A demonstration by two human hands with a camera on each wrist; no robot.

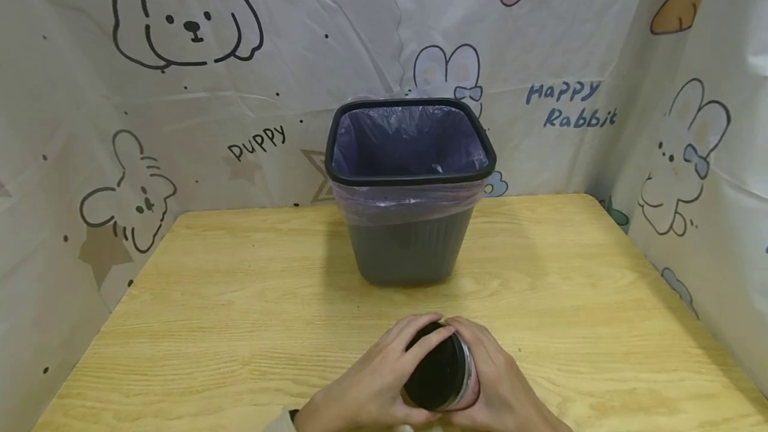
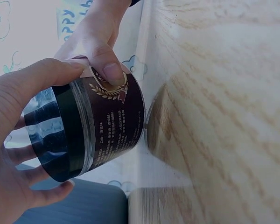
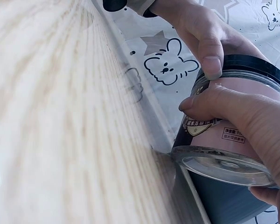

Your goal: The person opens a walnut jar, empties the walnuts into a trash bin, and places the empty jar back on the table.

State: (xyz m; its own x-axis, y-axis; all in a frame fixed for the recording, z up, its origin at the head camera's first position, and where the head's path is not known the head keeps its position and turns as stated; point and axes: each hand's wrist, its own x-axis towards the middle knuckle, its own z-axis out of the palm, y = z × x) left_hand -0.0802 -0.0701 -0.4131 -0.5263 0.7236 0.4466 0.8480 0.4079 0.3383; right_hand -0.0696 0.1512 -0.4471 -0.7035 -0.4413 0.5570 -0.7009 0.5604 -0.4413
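Note:
A clear plastic jar (image 1: 462, 379) with a dark label (image 2: 116, 126) and a black lid (image 1: 435, 375) is held in both hands over the near edge of the wooden table (image 1: 240, 312). It is tilted, lid toward me and clear base (image 3: 224, 163) toward the bin. My left hand (image 1: 384, 372) curls its fingers round the lid (image 2: 51, 140). My right hand (image 1: 495, 375) grips the jar body, thumb (image 2: 111, 70) pressed on the label. What is inside the jar cannot be made out.
A dark grey waste bin (image 1: 408, 245) lined with a purple bag (image 1: 408, 142) stands at the back middle of the table, beyond the jar. Cartoon-printed sheets (image 1: 180, 85) wall in the table at the back and both sides.

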